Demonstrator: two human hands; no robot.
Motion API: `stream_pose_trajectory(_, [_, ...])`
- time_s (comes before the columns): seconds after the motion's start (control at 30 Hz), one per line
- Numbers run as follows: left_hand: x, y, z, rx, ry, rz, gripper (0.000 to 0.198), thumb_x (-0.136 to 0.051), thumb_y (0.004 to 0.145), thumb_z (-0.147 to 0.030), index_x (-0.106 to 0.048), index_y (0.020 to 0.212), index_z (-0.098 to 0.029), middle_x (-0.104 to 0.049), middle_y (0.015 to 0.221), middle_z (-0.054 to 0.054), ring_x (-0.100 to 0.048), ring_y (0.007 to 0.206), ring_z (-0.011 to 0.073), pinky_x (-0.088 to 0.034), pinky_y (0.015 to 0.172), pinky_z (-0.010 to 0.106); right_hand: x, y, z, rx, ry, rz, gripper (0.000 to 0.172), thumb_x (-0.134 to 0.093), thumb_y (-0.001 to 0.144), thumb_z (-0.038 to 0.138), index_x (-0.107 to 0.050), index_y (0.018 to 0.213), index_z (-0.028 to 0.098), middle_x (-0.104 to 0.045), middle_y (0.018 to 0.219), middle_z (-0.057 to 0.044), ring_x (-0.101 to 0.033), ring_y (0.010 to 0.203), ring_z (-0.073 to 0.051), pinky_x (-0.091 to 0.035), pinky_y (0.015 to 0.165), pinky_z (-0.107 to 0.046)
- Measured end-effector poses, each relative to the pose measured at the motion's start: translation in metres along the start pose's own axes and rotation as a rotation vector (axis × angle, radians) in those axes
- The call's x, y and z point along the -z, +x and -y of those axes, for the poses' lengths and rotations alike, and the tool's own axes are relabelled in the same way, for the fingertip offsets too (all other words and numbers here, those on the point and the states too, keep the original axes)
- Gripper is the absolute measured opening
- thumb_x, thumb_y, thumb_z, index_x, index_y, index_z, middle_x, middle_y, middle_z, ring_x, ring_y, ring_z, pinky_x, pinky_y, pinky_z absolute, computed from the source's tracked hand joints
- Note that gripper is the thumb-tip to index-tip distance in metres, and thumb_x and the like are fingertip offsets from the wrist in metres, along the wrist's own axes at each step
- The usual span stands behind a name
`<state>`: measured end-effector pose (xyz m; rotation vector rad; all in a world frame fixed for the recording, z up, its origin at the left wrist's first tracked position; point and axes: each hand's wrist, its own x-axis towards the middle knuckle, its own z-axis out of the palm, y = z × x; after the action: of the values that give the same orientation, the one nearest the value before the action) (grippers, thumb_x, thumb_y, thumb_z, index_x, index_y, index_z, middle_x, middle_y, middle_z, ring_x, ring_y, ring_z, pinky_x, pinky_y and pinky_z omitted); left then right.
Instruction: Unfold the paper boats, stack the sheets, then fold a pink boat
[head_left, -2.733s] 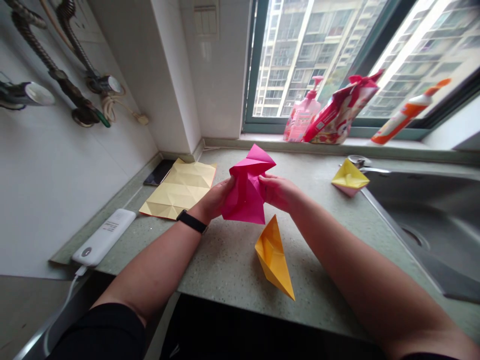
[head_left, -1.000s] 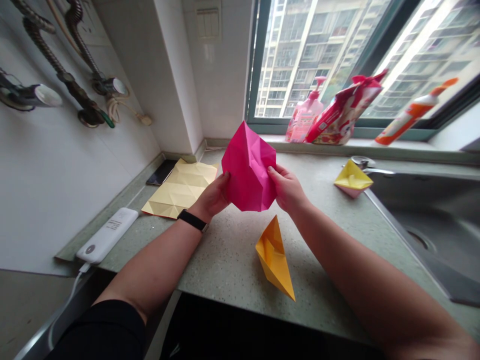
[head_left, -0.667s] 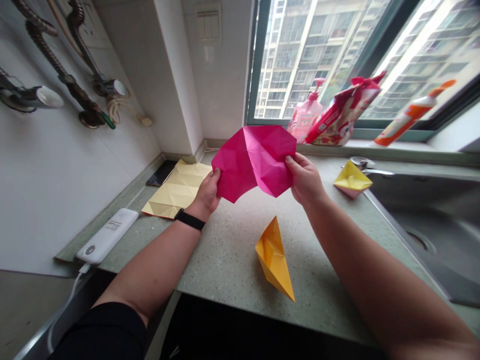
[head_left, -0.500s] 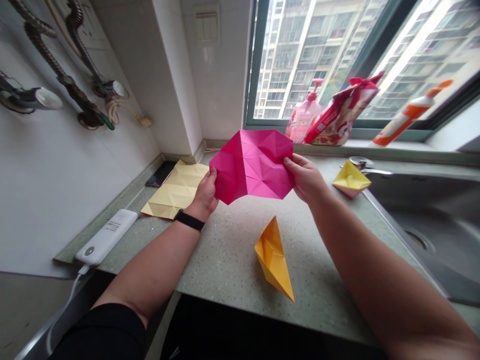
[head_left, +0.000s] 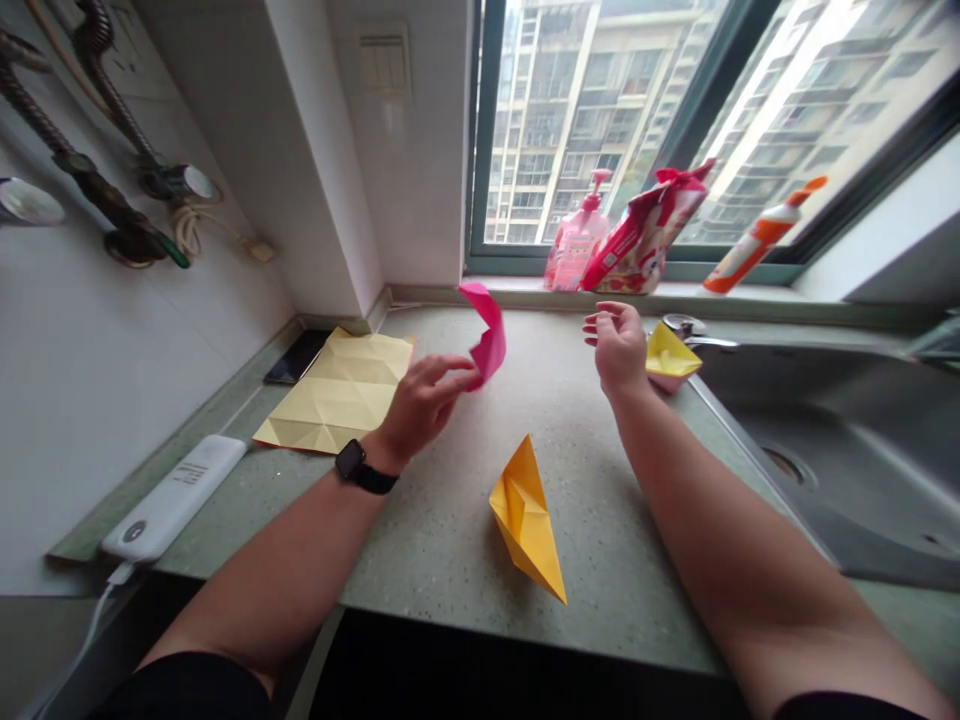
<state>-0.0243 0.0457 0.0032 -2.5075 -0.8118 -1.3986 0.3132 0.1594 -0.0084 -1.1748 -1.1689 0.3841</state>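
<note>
My left hand [head_left: 429,402], with a black watch on its wrist, pinches the lower edge of a creased pink sheet of paper [head_left: 491,345]. The sheet is turned nearly edge-on and curves above the counter. Over to the right, my right hand [head_left: 619,345] is raised with loosely bent fingers somewhat apart and nothing in them. A folded orange paper boat [head_left: 528,520] stands on the counter near its front edge. Just beyond my right hand sits a yellow and pink paper boat [head_left: 673,355]. A creased pale yellow sheet [head_left: 337,392] lies to the left of my left hand.
On the counter [head_left: 442,545], a dark phone [head_left: 296,357] and a white power bank [head_left: 176,495] with a cable lie at left. A steel sink [head_left: 840,420] is at right. A pink pump bottle [head_left: 576,245], red bag [head_left: 645,235] and orange-white bottle [head_left: 761,245] line the windowsill.
My right hand has let go of the pink sheet and moved apart from it. My left hand has turned the sheet from facing me to nearly edge-on. The view has shifted somewhat to the right.
</note>
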Motion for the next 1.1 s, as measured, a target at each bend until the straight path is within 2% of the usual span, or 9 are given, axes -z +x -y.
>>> stream_pose_trajectory(0.1, [-0.007,0.001,-0.011,-0.100,-0.020,0.232,0.037,-0.051,0.113,-0.013,-0.077,0.133,-0.031,-0.077,0.132,0.006,-0.069,0.122,0.0211,-0.056,0.108,0.043,0.002,0.000,0.010,0.156,-0.008,-0.079,0.015,-0.051,0.104,0.036,-0.061,0.111,0.028,-0.070,0.092,-0.001,-0.071,0.084,-0.018,-0.057,0.072,-0.032])
stream_pose_trajectory(0.27, [-0.012,-0.003,-0.003,0.006,-0.035,0.442,0.026,-0.067,0.107,-0.020,-0.085,0.118,-0.034,-0.079,0.131,0.005,-0.069,0.127,0.0246,-0.051,0.116,0.050,-0.001,-0.013,0.042,0.400,-0.024,-0.058,0.016,-0.054,0.105,0.035,-0.067,0.109,0.028,-0.074,0.095,-0.001,-0.073,0.091,-0.020,-0.058,0.087,-0.039])
stream_pose_trajectory(0.4, [-0.013,-0.010,0.009,0.161,-0.010,0.542,0.032,-0.066,0.099,-0.009,-0.088,0.102,-0.032,-0.079,0.133,0.004,-0.069,0.127,0.0265,-0.047,0.119,0.054,-0.005,-0.039,0.080,0.540,-0.074,0.125,0.020,-0.056,0.104,0.038,-0.072,0.097,0.027,-0.075,0.088,-0.002,-0.073,0.087,-0.022,-0.059,0.087,-0.041])
stream_pose_trajectory(0.57, [-0.013,-0.013,0.009,0.345,-0.047,0.657,0.044,-0.056,0.092,-0.006,-0.087,0.114,-0.028,-0.076,0.141,0.007,-0.069,0.132,0.0286,-0.050,0.120,0.049,-0.014,-0.068,0.110,0.548,-0.220,0.507,0.021,-0.063,0.102,0.039,-0.079,0.092,0.030,-0.081,0.095,-0.006,-0.075,0.091,-0.026,-0.060,0.092,-0.042])
stream_pose_trajectory(0.73, [-0.022,-0.013,0.001,0.493,-0.063,0.634,0.043,-0.050,0.104,-0.026,-0.075,0.139,-0.022,-0.072,0.146,0.013,-0.063,0.141,0.0311,-0.044,0.126,0.050,-0.031,-0.071,0.073,0.514,-0.388,0.855,0.023,-0.064,0.103,0.036,-0.083,0.114,0.029,-0.083,0.120,-0.008,-0.077,0.110,-0.029,-0.061,0.101,-0.046])
stream_pose_trajectory(0.8, [-0.026,-0.013,-0.003,0.529,0.004,0.668,0.049,-0.054,0.107,-0.041,-0.067,0.149,-0.021,-0.062,0.159,0.016,-0.052,0.153,0.0346,-0.036,0.131,0.055,-0.037,-0.071,0.047,0.469,-0.479,0.925,0.028,-0.066,0.103,0.034,-0.082,0.124,0.027,-0.080,0.131,-0.010,-0.075,0.121,-0.031,-0.059,0.109,-0.048])
stream_pose_trajectory(0.9, [-0.029,-0.013,-0.007,0.584,0.077,0.794,0.077,-0.067,0.098,-0.064,-0.055,0.162,-0.023,-0.044,0.175,0.018,-0.034,0.164,0.0412,-0.017,0.136,0.065,-0.043,-0.076,0.017,0.424,-0.564,1.017,0.033,-0.068,0.102,0.034,-0.081,0.130,0.024,-0.076,0.140,-0.013,-0.071,0.133,-0.032,-0.055,0.117,-0.048])
stream_pose_trajectory(1.0, [-0.029,-0.012,-0.008,0.624,0.087,0.904,0.103,-0.069,0.089,-0.081,-0.042,0.171,-0.025,-0.029,0.182,0.018,-0.019,0.170,0.0454,-0.003,0.135,0.072,-0.047,-0.082,0.005,0.427,-0.584,1.073,0.042,-0.064,0.105,0.039,-0.075,0.142,0.023,-0.067,0.154,-0.015,-0.063,0.145,-0.032,-0.049,0.124,-0.047])
stream_pose_trajectory(1.1, [-0.028,-0.012,-0.007,0.635,0.073,0.960,0.110,-0.065,0.088,-0.086,-0.035,0.175,-0.026,-0.021,0.185,0.018,-0.011,0.172,0.0450,0.002,0.134,0.073,-0.053,-0.082,0.002,0.428,-0.647,1.102,0.053,-0.059,0.108,0.047,-0.067,0.154,0.022,-0.057,0.166,-0.016,-0.051,0.157,-0.033,-0.038,0.132,-0.051])
